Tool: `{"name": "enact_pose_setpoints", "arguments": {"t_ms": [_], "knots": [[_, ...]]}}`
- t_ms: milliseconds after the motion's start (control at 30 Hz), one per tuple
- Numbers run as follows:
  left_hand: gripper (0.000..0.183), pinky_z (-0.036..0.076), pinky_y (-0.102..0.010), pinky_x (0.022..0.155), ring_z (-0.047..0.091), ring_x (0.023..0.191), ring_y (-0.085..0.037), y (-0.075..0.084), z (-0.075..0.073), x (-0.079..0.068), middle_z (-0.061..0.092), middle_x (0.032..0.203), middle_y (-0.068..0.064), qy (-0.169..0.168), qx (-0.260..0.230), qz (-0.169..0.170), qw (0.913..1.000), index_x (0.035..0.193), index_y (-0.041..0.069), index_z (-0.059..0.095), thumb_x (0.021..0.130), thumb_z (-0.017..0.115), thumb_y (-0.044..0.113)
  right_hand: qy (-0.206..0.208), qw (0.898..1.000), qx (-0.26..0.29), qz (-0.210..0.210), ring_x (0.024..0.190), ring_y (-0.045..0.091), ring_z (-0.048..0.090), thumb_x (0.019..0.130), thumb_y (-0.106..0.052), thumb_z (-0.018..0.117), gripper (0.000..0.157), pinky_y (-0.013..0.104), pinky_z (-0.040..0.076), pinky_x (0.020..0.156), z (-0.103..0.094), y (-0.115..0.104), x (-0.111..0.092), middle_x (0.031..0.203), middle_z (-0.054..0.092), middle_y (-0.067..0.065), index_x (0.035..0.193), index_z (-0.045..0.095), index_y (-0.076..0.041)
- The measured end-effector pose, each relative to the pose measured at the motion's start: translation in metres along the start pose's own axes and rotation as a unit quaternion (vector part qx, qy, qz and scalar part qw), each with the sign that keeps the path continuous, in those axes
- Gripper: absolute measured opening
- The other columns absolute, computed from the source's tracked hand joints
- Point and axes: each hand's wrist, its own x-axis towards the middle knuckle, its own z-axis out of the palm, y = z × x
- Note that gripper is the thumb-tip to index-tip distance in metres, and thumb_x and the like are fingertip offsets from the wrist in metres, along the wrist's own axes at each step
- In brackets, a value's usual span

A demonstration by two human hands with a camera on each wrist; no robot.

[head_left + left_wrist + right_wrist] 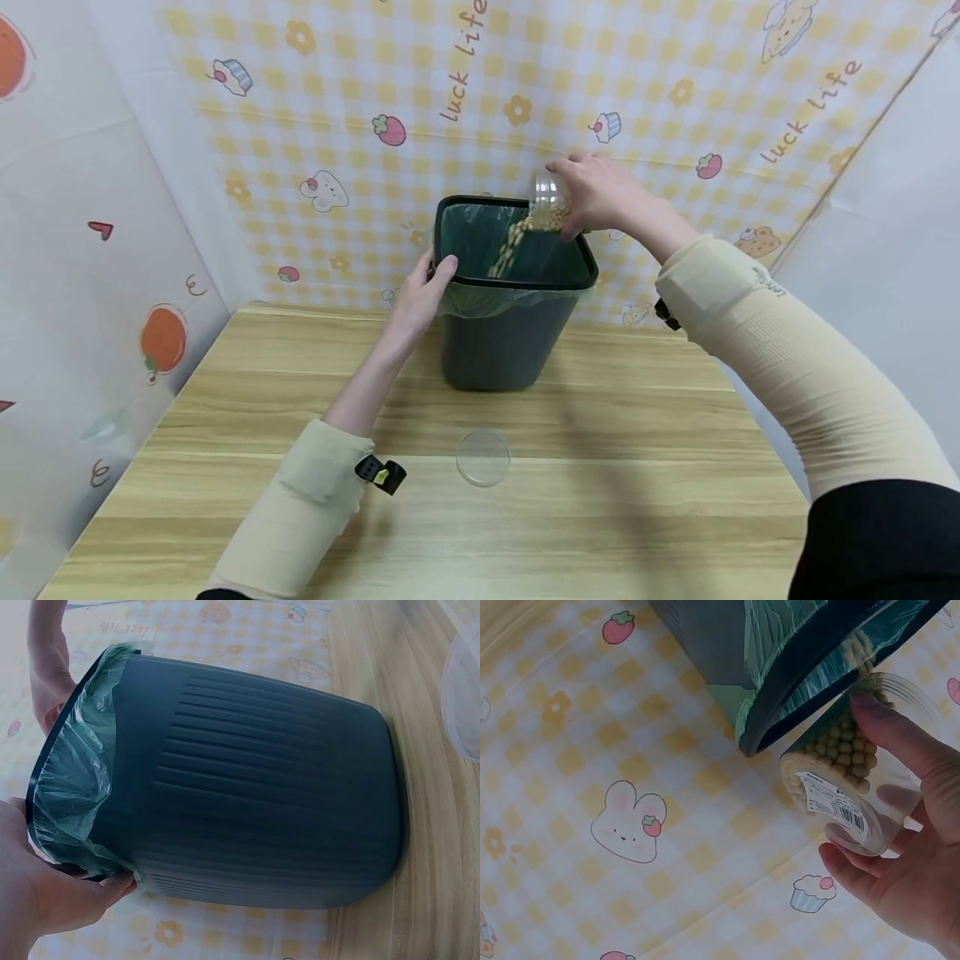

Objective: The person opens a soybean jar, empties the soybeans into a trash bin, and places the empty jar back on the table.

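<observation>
A dark grey trash can [498, 342] with a green plastic liner [480, 302] stands on the table by the back wall. Gripping its rim at the left is my left hand [422, 292], thumb over the edge. My right hand [600, 193] holds a clear plastic jar [546, 193] tipped sideways over the can's right rim. Small round yellowish beans [510, 247] stream from its mouth into the can. In the right wrist view, many beans [844, 748] still lie inside the jar, and a white label [832, 804] with a barcode shows on its base.
A clear round lid [483, 457] lies flat on the wooden table [405, 517] in front of the can. Behind the can hangs a yellow checked cloth [420, 75], with a pale patterned cloth [82, 217] along the left side.
</observation>
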Motion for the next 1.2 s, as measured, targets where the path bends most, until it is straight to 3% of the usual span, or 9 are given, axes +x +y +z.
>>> {"name": "enact_pose_setpoints", "arguments": {"t_ms": [367, 1200], "knots": [[0.07, 0.031, -0.054, 0.124, 0.036, 0.154, -0.029, 0.0003, 0.0005, 0.0016, 0.036, 0.167, -0.008, 0.004, 0.013, 0.004, 0.9999, 0.163, 0.031, 0.028, 0.103, 0.043, 0.063, 0.018, 1.0, -0.01, -0.003, 0.127, 0.05, 0.048, 0.07, -0.023, 0.093, 0.101, 0.063, 0.041, 0.108, -0.0012, -0.0037, 0.0004, 0.15, 0.048, 0.027, 0.153, 0.038, -0.004], [0.07, 0.03, -0.054, 0.125, 0.035, 0.154, -0.028, -0.002, 0.0012, 0.0017, 0.036, 0.167, -0.01, -0.003, 0.016, 0.013, 0.9998, 0.163, 0.029, 0.029, 0.103, 0.04, 0.064, 0.013, 0.996, -0.082, -0.009, 0.121, 0.05, 0.046, 0.071, -0.021, 0.095, 0.097, 0.065, 0.043, 0.105, 0.0025, -0.0083, 0.0002, 0.146, 0.047, 0.027, 0.151, 0.043, -0.005]]}}
